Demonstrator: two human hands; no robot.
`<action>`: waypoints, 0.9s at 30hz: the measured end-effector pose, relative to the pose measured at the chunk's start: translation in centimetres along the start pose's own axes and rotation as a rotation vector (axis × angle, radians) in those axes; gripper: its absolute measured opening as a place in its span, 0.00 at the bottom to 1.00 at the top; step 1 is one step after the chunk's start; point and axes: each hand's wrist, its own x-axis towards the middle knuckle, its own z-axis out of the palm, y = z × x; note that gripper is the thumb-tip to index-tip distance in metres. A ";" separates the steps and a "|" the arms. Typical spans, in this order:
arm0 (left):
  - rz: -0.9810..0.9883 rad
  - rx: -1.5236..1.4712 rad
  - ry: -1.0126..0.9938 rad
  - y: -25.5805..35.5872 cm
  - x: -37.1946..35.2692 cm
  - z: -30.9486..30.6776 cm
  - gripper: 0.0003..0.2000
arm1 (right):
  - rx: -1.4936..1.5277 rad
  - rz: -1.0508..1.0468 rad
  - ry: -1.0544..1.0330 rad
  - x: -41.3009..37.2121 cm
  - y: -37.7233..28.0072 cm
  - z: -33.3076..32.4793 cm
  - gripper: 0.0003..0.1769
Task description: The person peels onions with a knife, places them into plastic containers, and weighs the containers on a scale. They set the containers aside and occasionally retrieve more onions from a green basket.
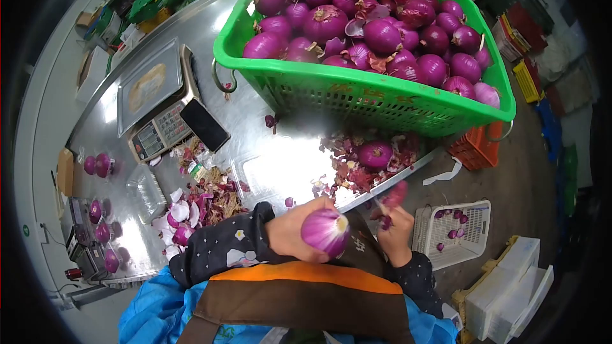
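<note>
A purple onion [326, 232] with a pale, bared end is in my left hand [293, 229], whose fingers wrap round it at the table's front edge. To the right, my right hand [396, 232] is closed, partly blurred, with reddish peel and a thin pale thing at its fingers that I cannot make out. Beyond the hands, another onion [375, 155] lies among dry red skins on the steel table [255, 146]. A large green crate [382, 99] heaped with onions stands at the table's back.
At left are a scale [167, 124] with a black phone [204, 125], a clear tray [146, 192], peel scraps [217, 197] and several onions. On the floor at right stand a white basket [475, 242] with small onions, an orange crate [477, 148] and white boxes [513, 286].
</note>
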 end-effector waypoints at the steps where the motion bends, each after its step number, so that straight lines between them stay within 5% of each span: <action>1: 0.051 0.225 0.097 0.5 -0.2 0.4 0.30 | -0.019 -0.001 0.013 -0.3 -0.5 -0.4 0.07; 5: 0.115 0.648 0.481 1.3 0.5 1.2 0.28 | -0.079 -0.002 -0.013 0.0 -0.6 -0.3 0.05; 7: 0.188 0.684 0.519 1.7 0.7 1.0 0.27 | -0.115 -0.033 -0.050 0.5 0.3 -0.3 0.06; 9: 0.363 0.908 0.384 2.1 0.8 0.1 0.29 | 0.880 0.777 -0.290 1.9 -1.8 -1.2 0.16; 10: 0.389 0.966 0.310 2.5 0.8 -0.2 0.32 | 0.988 0.719 -0.349 2.2 -2.2 -0.9 0.24; 13: 0.581 1.103 0.271 2.8 1.3 -0.2 0.33 | 1.014 0.677 -0.382 2.1 -2.2 0.1 0.22; 15: 0.523 1.061 0.449 2.4 1.0 0.6 0.33 | 1.018 0.698 -0.378 2.4 -2.8 0.3 0.22; 17: 0.214 -0.039 0.353 0.3 0.8 0.1 0.37 | 1.207 0.725 -0.171 1.7 -3.2 1.3 0.26; 18: 0.055 -0.568 0.320 -0.3 0.7 0.6 0.37 | 1.225 0.691 -0.148 1.7 -3.8 1.5 0.19; 19: 0.057 -0.570 0.327 -0.5 0.8 0.6 0.37 | 1.225 0.693 -0.155 1.7 -4.0 1.4 0.19; 23: -0.021 -0.161 0.485 -0.1 0.3 1.0 0.27 | 0.167 0.013 0.061 2.6 -4.3 0.3 0.09; 25: 0.140 0.311 0.581 -1.2 0.1 0.8 0.26 | -0.054 -0.219 -0.001 2.7 -2.2 -0.4 0.15; 27: 0.101 0.396 0.657 -0.1 0.1 1.8 0.26 | -0.087 -0.249 -0.068 2.8 -2.2 -0.1 0.15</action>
